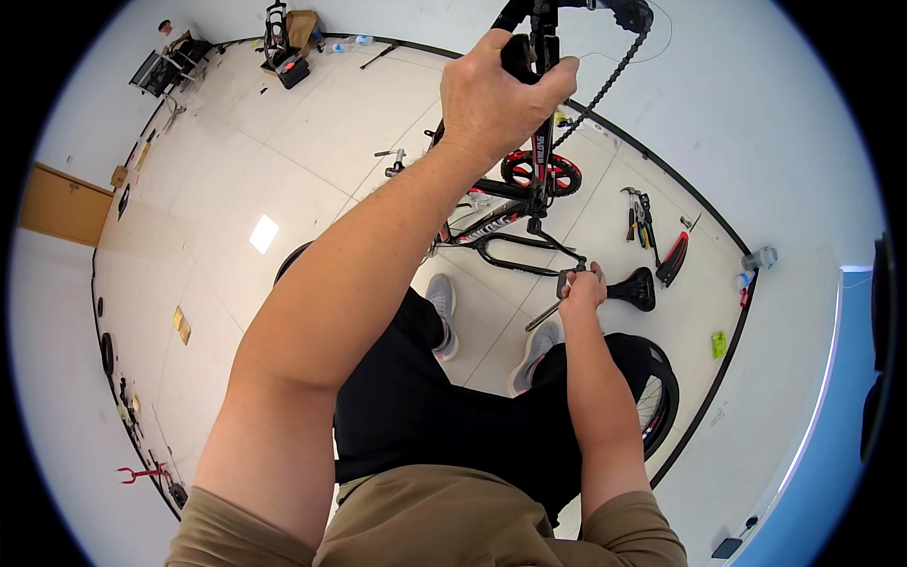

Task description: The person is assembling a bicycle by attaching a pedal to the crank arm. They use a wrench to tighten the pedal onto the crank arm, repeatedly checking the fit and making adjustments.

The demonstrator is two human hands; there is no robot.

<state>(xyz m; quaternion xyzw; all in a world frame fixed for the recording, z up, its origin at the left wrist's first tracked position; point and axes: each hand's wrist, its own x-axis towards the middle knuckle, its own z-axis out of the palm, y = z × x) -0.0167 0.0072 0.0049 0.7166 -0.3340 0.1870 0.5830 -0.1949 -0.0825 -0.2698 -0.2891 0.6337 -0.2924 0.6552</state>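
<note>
Left hand (pixel 501 93) grips bicycle frame (pixel 499 220) up high. Right hand (pixel 584 288), nearer floor's (pixel 605 222) right edge, closed on pedal (pixel 567 283) at crank-arm (pixel 557 246) tip. Grey rod (pixel 542 317) juts from there, long axis down-left, toward shoes (pixel 441 312).

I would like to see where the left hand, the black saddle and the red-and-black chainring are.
Left hand (pixel 489 94): head view, back of the hand.
Black saddle (pixel 636 289): head view, middle of its body.
Red-and-black chainring (pixel 566 176): head view, its right side.
</note>
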